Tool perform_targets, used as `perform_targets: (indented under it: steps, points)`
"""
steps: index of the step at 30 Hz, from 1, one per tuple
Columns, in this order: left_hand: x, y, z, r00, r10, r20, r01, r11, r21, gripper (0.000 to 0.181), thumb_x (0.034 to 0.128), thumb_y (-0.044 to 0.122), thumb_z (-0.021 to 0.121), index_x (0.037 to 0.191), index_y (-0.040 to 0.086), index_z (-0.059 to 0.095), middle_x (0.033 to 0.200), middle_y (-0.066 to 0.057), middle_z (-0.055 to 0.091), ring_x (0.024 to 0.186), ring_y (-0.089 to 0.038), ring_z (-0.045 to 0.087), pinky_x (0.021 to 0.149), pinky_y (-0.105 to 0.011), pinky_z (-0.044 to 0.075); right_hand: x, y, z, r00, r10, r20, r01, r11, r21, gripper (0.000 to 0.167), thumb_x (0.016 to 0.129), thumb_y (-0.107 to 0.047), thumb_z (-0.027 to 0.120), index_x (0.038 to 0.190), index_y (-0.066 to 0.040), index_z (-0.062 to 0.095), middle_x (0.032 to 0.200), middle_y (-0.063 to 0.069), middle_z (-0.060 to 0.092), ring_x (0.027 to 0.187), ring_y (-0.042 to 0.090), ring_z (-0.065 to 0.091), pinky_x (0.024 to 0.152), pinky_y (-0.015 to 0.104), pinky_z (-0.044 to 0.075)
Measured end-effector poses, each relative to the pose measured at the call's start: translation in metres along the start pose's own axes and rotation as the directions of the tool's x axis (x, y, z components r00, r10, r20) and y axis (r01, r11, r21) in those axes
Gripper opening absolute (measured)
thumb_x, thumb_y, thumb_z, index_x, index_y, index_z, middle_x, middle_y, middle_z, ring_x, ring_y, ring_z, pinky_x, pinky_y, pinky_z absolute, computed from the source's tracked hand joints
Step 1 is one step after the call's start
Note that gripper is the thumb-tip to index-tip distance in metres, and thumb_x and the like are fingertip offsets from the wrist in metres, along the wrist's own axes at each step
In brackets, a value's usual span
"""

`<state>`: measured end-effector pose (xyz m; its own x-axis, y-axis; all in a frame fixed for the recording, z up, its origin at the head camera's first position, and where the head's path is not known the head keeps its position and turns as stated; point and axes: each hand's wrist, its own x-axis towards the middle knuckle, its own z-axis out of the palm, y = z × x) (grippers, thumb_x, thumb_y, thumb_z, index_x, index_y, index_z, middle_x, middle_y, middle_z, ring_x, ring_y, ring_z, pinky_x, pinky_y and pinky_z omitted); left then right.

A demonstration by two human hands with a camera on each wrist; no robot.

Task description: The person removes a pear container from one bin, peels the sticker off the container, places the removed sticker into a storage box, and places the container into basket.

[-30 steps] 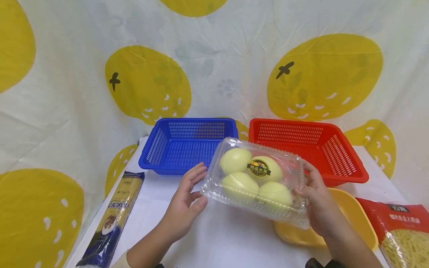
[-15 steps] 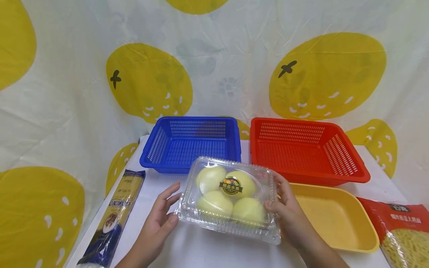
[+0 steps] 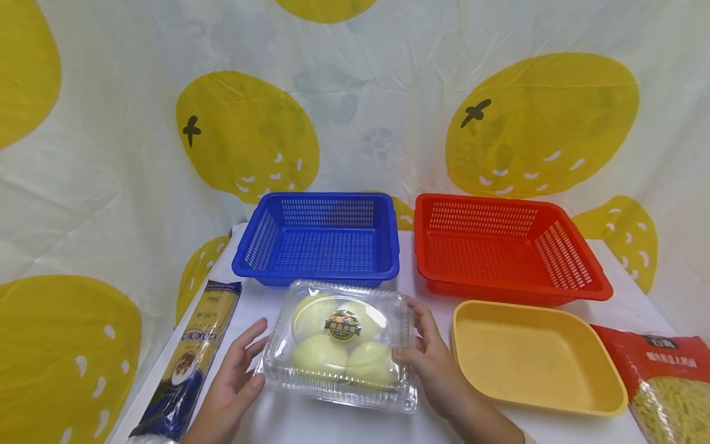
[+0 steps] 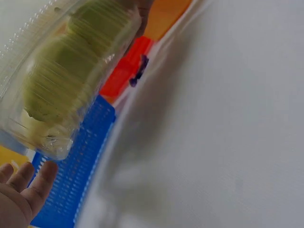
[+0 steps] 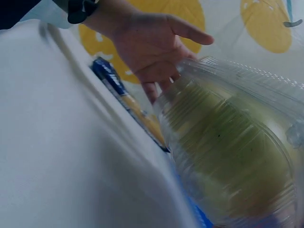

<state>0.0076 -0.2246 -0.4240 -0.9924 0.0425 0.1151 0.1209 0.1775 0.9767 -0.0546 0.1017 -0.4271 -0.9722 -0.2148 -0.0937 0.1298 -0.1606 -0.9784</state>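
A clear plastic box [image 3: 339, 348] holds several pale yellow-green round fruits and bears a dark label on its lid. My right hand [image 3: 438, 364] grips the box's right side, thumb on top. Beside the left edge, my left hand [image 3: 230, 385] is spread, its fingers relaxed around the corner. The left wrist view shows the left hand [image 4: 23, 194] with straight fingers just off the end of the box [image 4: 61, 76]. Seen in the right wrist view, the left hand [image 5: 152, 45] is at the far end of the box [image 5: 228, 142], some fingertips hidden behind it.
A blue basket [image 3: 316, 274] and a red basket [image 3: 510, 293] stand at the back. Right of the box is a yellow tray [image 3: 538, 357], with a red pasta bag [image 3: 660, 370] beyond it. A long spaghetti packet [image 3: 191, 357] lies at the left.
The box has moved left and toward the front with my right hand, uncovering the red basket and yellow tray. My left hand has moved left and down too, staying open beside the box.
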Motion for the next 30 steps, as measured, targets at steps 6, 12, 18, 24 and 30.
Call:
perform_targets:
  steps: [6,12,18,24,30]
  points:
    - [-0.005,-0.016,-0.007,0.999,-0.023,-0.043,0.023,1.000,-0.008,0.063,0.1068,0.004,0.052,0.166,0.019,0.036,0.171,0.002,0.032,0.138,-0.004,0.049,0.102,-0.029,0.050,0.007,0.021,0.014,1.000,-0.010,0.028,0.011,1.000,-0.015,0.093,0.083,-0.001,0.068,0.165,-0.021,0.030,0.153,0.022,0.037,0.115,0.033,0.064,0.085,0.040,0.062]
    - [-0.008,-0.032,-0.012,0.997,-0.007,-0.075,0.009,0.999,0.031,0.064,0.1054,0.002,0.055,0.164,0.020,0.039,0.168,0.006,0.037,0.136,0.001,0.050,0.101,-0.024,0.049,0.012,0.034,0.025,0.998,-0.025,0.061,0.028,0.998,-0.060,0.094,0.082,0.000,0.069,0.166,-0.018,0.030,0.152,0.026,0.037,0.110,0.031,0.065,0.082,0.038,0.063]
    - [-0.010,-0.041,-0.016,0.994,0.043,-0.105,-0.030,0.993,0.116,0.063,0.1024,-0.002,0.060,0.162,0.006,0.040,0.167,-0.009,0.038,0.134,0.002,0.050,0.102,-0.022,0.046,0.015,0.043,0.032,0.997,-0.024,0.070,0.032,0.993,-0.113,0.094,0.082,0.000,0.070,0.166,-0.019,0.032,0.152,0.027,0.040,0.106,0.029,0.065,0.078,0.037,0.064]
    - [-0.012,-0.042,-0.018,0.994,0.011,-0.105,0.005,0.987,0.159,0.061,0.1026,0.001,0.063,0.160,0.011,0.045,0.167,-0.022,0.032,0.134,0.002,0.048,0.106,-0.016,0.038,0.018,0.046,0.034,0.997,-0.006,0.082,0.017,0.992,-0.129,0.094,0.084,-0.002,0.071,0.166,-0.019,0.030,0.153,0.026,0.041,0.106,0.028,0.065,0.077,0.039,0.064]
    - [-0.012,-0.045,-0.020,0.995,0.045,-0.087,-0.028,0.982,0.186,0.062,0.1006,0.001,0.067,0.158,0.014,0.048,0.166,-0.024,0.033,0.144,0.006,0.034,0.107,-0.007,0.028,0.020,0.043,0.032,0.993,0.022,0.120,-0.001,0.986,-0.166,0.096,0.087,-0.008,0.075,0.168,-0.019,0.027,0.157,0.026,0.039,0.111,0.030,0.064,0.078,0.041,0.065]
